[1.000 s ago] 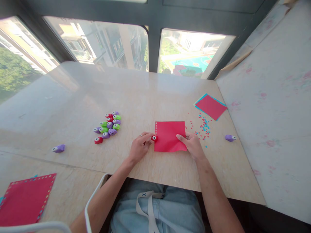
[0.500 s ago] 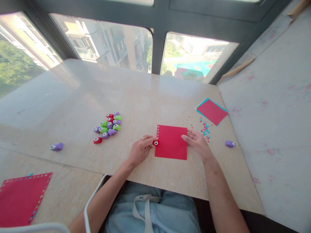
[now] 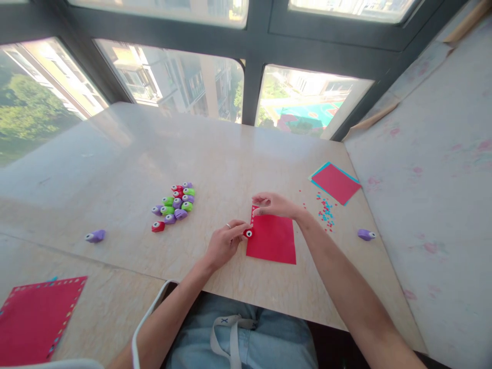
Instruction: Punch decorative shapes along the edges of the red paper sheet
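The left hand (image 3: 226, 243) pinches a little red punch (image 3: 248, 233) at the left edge of the red paper (image 3: 272, 241) on the table (image 3: 230, 159). The right hand (image 3: 277, 205) has just moved from the paper's right edge to its far left corner, so the right edge is free; its grip is hard to tell. It covers some far holes. Other punches (image 3: 177, 203) sit left, paper dots (image 3: 326, 212) right.

Probably an upstairs room in a home: beyond the pale, marbled bench (image 3: 215, 159) stand dark grey-framed glass windows (image 3: 169, 82) overlooking pale apartment buildings (image 3: 144, 77) and green treetops (image 3: 28, 105); right of the bench rises white wallpaper (image 3: 453, 210) with pink flowers.
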`<state>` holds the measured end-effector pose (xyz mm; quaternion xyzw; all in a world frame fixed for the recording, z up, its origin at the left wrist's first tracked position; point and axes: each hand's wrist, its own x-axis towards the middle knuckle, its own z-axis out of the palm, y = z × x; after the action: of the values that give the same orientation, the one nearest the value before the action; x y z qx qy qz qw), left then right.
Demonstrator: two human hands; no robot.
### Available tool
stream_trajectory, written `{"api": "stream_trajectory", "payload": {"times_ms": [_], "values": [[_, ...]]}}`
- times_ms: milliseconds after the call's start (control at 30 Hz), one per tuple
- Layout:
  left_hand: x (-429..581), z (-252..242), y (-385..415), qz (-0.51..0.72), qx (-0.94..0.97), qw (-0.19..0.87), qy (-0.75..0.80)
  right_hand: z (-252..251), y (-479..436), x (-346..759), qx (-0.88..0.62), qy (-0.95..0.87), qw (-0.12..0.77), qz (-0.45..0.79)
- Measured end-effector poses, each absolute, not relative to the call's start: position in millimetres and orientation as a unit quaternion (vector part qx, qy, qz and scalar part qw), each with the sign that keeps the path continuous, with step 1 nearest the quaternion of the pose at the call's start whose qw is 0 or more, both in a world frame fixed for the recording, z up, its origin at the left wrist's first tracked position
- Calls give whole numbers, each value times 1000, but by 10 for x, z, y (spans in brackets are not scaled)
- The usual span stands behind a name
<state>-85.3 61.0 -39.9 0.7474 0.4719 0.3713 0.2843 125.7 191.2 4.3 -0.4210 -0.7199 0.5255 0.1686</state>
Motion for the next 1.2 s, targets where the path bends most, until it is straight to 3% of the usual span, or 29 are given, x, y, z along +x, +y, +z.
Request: {"api": "stream_trajectory", "payload": {"times_ms": [200,1067,1200], "values": [[-846,-355,608,356,750,295,473,82,2160,1155,-358,-693,23,625],[-849,-372,601,378,736,317,465,219,2102,1227,-383,-708,11,593],[-849,-379,604,401,715,333,467,164,2051,1222,-396,-684,65,609]]}}
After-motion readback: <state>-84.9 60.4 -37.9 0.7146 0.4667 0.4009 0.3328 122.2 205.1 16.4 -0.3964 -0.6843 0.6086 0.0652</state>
